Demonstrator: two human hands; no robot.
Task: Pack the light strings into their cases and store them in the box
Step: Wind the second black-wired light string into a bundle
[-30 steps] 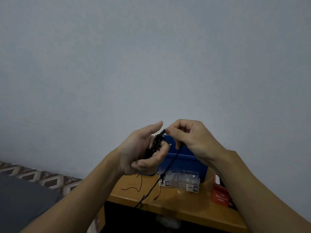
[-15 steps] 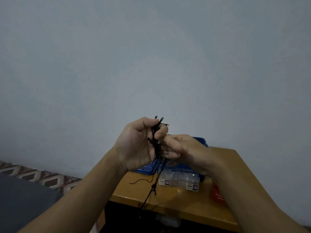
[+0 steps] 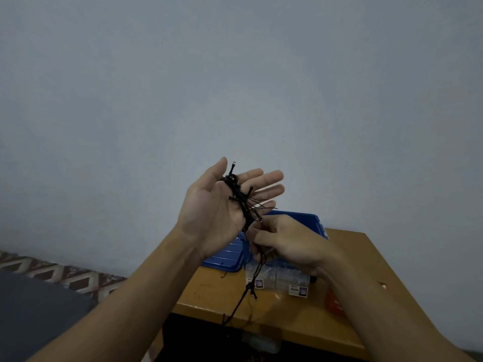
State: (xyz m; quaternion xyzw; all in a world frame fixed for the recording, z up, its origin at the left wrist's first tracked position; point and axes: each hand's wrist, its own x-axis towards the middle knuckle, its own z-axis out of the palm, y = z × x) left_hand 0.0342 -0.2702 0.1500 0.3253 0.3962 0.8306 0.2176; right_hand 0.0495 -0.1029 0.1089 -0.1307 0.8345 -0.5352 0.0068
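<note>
A black light string (image 3: 241,202) is wound in a bundle across the palm of my left hand (image 3: 209,215), which is raised with thumb and fingers straight. One bulb end sticks up beside the thumb. Just below it, my right hand (image 3: 290,244) pinches the string's loose tail, and the tail (image 3: 243,296) hangs down to the table's front edge. Behind my hands stands the blue box (image 3: 311,222), partly hidden. Clear plastic cases (image 3: 285,280) with small labels lie in front of the box.
The wooden table (image 3: 352,259) is small and stands against a plain grey wall. A blue lid (image 3: 224,257) lies beside the box on the left. A red-orange packet (image 3: 335,305) peeks out behind my right forearm. A patterned floor strip lies at lower left.
My left hand has gone from gripping the bundle to a flat palm with straight fingers. My right hand has dropped below it along the string's tail. The view has shifted slightly.
</note>
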